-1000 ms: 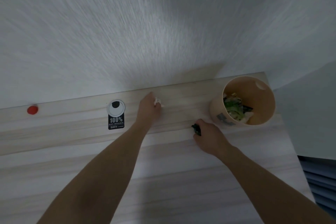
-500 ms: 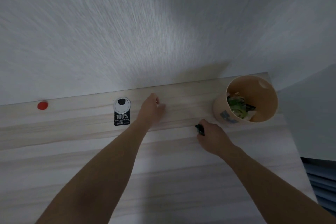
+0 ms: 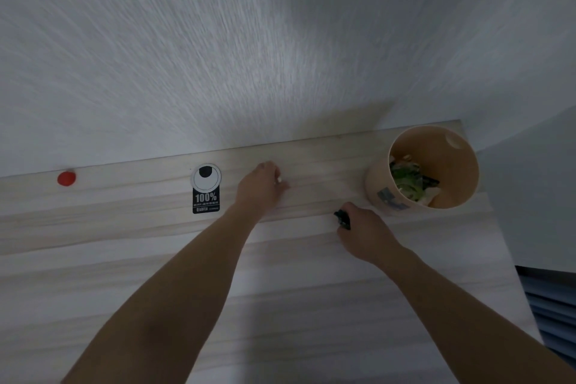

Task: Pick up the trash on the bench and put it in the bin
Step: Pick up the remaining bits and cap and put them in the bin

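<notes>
Both hands reach across the pale wood tabletop towards the white wall. The left hand curls over a small white scrap, of which only a sliver shows. The right hand pinches a small black piece, just near of the tan bin at the far right, which holds green and white rubbish. A black "100%" sticker and a red blob sit further left.
</notes>
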### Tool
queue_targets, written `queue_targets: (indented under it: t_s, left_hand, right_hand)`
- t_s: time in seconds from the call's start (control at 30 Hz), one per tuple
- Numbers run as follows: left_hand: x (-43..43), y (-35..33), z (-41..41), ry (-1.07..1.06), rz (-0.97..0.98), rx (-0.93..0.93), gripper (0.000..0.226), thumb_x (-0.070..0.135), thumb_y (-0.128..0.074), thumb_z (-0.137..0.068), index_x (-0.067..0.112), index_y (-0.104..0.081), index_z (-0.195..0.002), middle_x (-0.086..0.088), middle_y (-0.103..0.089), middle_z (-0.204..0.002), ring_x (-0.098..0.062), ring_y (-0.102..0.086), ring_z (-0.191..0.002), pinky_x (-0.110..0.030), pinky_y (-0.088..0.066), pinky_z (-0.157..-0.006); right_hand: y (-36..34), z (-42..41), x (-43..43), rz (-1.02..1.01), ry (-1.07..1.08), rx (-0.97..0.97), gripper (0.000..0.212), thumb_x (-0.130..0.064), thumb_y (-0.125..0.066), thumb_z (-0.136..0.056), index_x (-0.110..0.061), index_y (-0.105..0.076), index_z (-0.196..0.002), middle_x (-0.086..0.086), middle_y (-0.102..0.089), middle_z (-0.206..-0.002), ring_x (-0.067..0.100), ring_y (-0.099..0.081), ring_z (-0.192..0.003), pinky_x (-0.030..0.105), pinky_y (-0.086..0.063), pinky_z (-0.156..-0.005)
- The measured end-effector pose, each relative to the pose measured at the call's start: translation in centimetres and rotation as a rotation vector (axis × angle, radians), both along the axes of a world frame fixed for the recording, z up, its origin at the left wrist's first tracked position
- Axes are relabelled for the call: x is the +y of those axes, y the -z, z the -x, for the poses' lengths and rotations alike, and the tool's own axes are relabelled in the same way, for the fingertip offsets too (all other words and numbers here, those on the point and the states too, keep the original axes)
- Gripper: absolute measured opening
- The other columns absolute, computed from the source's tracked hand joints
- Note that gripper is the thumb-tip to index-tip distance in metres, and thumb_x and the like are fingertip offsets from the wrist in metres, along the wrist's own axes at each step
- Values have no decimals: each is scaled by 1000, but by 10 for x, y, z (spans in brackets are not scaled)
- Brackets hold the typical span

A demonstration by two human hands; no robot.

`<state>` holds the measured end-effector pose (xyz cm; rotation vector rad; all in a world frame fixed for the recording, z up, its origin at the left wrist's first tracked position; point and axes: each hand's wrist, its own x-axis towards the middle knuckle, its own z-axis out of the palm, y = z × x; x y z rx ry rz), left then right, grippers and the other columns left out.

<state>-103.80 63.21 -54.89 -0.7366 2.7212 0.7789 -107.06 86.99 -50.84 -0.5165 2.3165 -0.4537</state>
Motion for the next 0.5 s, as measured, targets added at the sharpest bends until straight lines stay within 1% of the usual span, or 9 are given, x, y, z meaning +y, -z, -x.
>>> queue_targets:
  t_s: [0.1,0.17,0.27,0.33,0.4,0.5]
  left_hand:
    - [-2,1,1,66,49,-19,20,35,-58,-88,16,-59,-92,-6,-60,-101,-29,-59,-93,-35,-44,-77]
    - [-2,-1,1,91,55,-31,19,32,-54,-91,14,-57,-92,-9,-59,-101,-32,-59,-93,-36,-43,-75]
    - [-3,-4,-2,55,-10,-24,18,25,-49,-95,8,-53,-99,-16,-58,-103,-34,-56,-95,-37,-40,-77]
    - [-4,-8,-7,30,-66,-8,15,20,-46,-96,6,-50,-98,-19,-58,-100,-34,-54,-92,-36,-36,-72]
    - [-3,-13,-16,8,-111,31,11,17,-45,-96,7,-47,-95,-17,-57,-91,-33,-53,-85,-33,-33,-67]
    - [-2,-26,-34,-17,-153,89,7,17,-47,-95,11,-46,-92,-7,-53,-80,-27,-49,-72,-30,-32,-62]
  right_hand:
    - [-1,-1,-1,1,-3,1,13,-21,-52,-89,-12,-50,-99,5,-56,-82,26,-54,-75,35,-45,-65]
    - [-2,-2,-1,6,-3,9,15,-21,-53,-90,-11,-50,-100,5,-55,-82,26,-53,-75,34,-44,-64]
    - [-5,-3,0,6,-9,21,16,-21,-53,-90,-11,-50,-101,4,-54,-81,25,-51,-73,33,-40,-61]
    - [-8,-3,1,9,-11,29,14,-21,-53,-90,-11,-50,-99,5,-54,-80,25,-51,-73,34,-40,-61]
    - [-11,-5,1,17,-17,36,12,-21,-52,-90,-12,-48,-97,5,-54,-80,25,-50,-72,33,-39,-60]
    - [-18,-11,0,15,-31,46,11,-20,-52,-90,-12,-48,-97,4,-54,-80,24,-51,-72,33,-40,-60]
